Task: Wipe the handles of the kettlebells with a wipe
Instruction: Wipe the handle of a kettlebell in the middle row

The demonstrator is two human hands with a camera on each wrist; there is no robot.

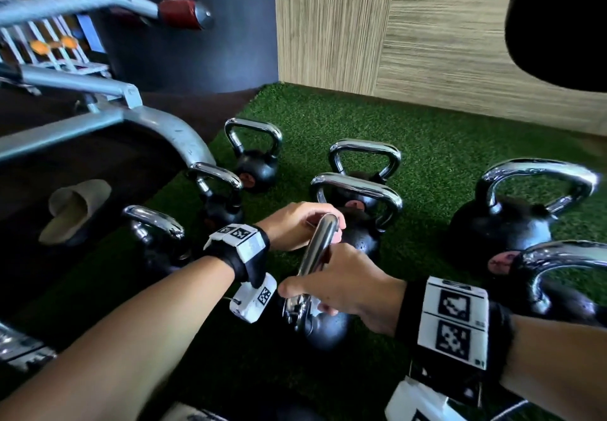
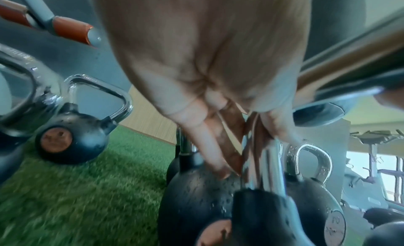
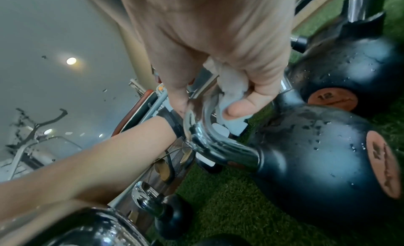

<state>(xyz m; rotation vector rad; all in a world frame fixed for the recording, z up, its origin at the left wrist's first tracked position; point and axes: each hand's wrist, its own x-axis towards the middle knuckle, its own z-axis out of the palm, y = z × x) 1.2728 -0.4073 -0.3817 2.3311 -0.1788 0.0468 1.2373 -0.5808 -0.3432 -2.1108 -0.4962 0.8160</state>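
The kettlebell (image 1: pixel 328 325) you are cleaning sits on the green turf (image 1: pixel 427 144) right in front of you, among the other kettlebells, and its chrome handle (image 1: pixel 317 246) runs between your 2 hands. Your right hand (image 1: pixel 341 286) is curled around the near bend of that handle with the white wipe (image 3: pixel 233 87) pinched between thumb and fingers against the metal. Your left hand (image 1: pixel 295 223) grasps the far end of the handle, fingers wrapped over it, steadying the weight. The main risk is the bell tipping: it looks canted, and droplets show on the black body in the wrist views, so a hard stroke could likely roll it into the kettlebell behind (image 1: pixel 358 223), which stands just beside it. Wet chrome may also let your left hand slip, and your fingers sit close to the neighbouring handle where they could get pinched. The wipe is bunched small, so it may miss the inner curve or slide out of your grip. The machine frame (image 1: pixel 154 125) at your left stays well apart.
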